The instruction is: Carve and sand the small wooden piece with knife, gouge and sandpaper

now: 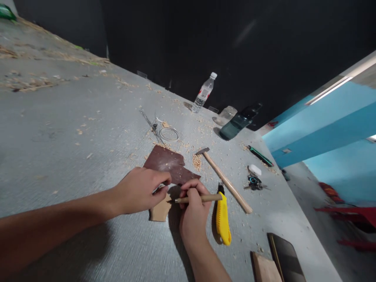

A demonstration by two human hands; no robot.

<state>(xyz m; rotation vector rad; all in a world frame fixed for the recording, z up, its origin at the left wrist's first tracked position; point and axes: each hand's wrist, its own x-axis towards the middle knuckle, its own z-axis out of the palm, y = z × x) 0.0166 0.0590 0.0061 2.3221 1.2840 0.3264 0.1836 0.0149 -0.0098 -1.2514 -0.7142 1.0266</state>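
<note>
My right hand point(196, 211) is closed round a thin brown stick-like tool point(202, 199), its narrow end pointing left over a small tan wooden piece point(160, 209). My left hand point(143, 188) is at the upper left of that piece, thumb and forefinger bent with a gap between their tips; its other fingers are mostly hidden. Just beyond both hands lies a dark red-brown sheet point(166, 162) with a torn edge and pale dust on it. A yellow utility knife point(223, 219) lies right of my right hand.
A hammer point(226, 180) lies beyond the knife. Further back are a coil of wire point(169, 134), a water bottle point(202, 94), a glass jar point(227, 115) and a dark bottle point(239, 123). Keys point(255, 182), a phone point(286, 256) and a wood block point(265, 268) are at right.
</note>
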